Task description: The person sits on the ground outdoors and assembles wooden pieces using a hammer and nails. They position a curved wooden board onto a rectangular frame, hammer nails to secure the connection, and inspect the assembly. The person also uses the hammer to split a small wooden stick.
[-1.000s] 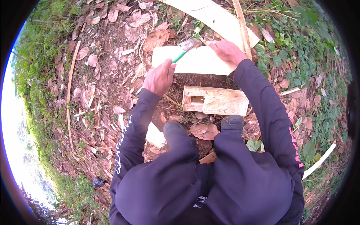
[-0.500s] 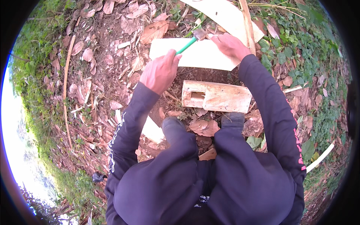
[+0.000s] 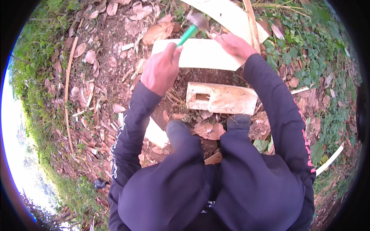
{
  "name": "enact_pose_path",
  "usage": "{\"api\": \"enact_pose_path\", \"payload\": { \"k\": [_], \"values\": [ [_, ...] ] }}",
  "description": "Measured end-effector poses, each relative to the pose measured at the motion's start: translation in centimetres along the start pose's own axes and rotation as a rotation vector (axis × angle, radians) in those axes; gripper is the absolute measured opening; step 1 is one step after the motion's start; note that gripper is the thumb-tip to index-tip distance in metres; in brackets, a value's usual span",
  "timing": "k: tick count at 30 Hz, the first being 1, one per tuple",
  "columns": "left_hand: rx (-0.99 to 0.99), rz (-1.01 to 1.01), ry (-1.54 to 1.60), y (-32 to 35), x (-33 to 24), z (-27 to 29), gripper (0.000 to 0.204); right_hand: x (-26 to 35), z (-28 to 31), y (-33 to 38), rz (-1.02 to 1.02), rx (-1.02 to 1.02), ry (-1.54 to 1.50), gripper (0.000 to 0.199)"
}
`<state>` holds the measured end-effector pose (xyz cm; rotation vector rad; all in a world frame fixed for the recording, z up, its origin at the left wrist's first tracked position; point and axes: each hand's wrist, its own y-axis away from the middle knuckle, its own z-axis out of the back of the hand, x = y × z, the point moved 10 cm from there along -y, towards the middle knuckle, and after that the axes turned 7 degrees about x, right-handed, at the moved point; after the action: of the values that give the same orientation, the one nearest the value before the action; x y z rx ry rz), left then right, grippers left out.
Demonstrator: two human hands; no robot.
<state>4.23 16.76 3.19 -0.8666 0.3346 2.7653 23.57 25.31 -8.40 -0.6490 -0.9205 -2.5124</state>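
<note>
My left hand [image 3: 161, 69] grips the green handle of a hammer [image 3: 190, 30], whose blurred metal head is raised over the far edge of a pale flat board [image 3: 200, 54]. My right hand [image 3: 232, 44] rests on the right part of that board, fingers pressed down near its top edge. Closer to me lies a thick wooden block [image 3: 223, 99] with a rectangular slot cut into its left end. My knees in dark trousers fill the lower middle of the view.
A long pale plank [image 3: 227, 15] and a thin stick [image 3: 252, 23] lie beyond the board. Dry leaves and wood chips cover the bare soil. A thin curved twig [image 3: 67, 88] lies at the left. Green ground plants grow at the right, with a white strip [image 3: 329, 159].
The hammer head has swung up and away from the board, and my left hand has lifted toward me. My right hand stays on the board.
</note>
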Motion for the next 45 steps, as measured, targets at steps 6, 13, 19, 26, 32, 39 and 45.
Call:
{"api": "enact_pose_path", "payload": {
  "k": [6,13,19,26,32,39,45],
  "values": [
    [0.063,0.051,-0.105,-0.5,1.4,-0.9,0.027,-0.5,-1.9,-0.2,-0.068,0.074,0.129,0.048],
    [0.000,-0.006,-0.051,-0.7,2.5,-1.6,0.032,1.4,-1.6,0.6,0.047,-0.026,0.036,0.075],
    [-0.104,0.326,0.680,4.4,5.2,0.5,0.016,-1.4,-1.0,1.6,-0.186,0.115,-0.021,0.068],
    [-0.196,0.475,1.239,10.6,5.6,-0.8,0.033,3.0,-5.0,3.4,0.074,-0.072,-0.430,0.050],
    [-0.027,0.629,1.322,11.6,8.0,-4.3,0.036,4.6,-8.1,2.5,-0.063,0.022,-0.029,0.056],
    [0.029,0.573,1.163,10.7,6.6,-8.4,0.032,4.7,-8.6,2.7,-0.020,-0.100,-0.044,0.059],
    [-0.298,0.670,1.513,11.6,8.9,-8.0,0.028,5.2,-8.0,2.4,0.038,-0.108,-0.046,0.059]
  ]
}}
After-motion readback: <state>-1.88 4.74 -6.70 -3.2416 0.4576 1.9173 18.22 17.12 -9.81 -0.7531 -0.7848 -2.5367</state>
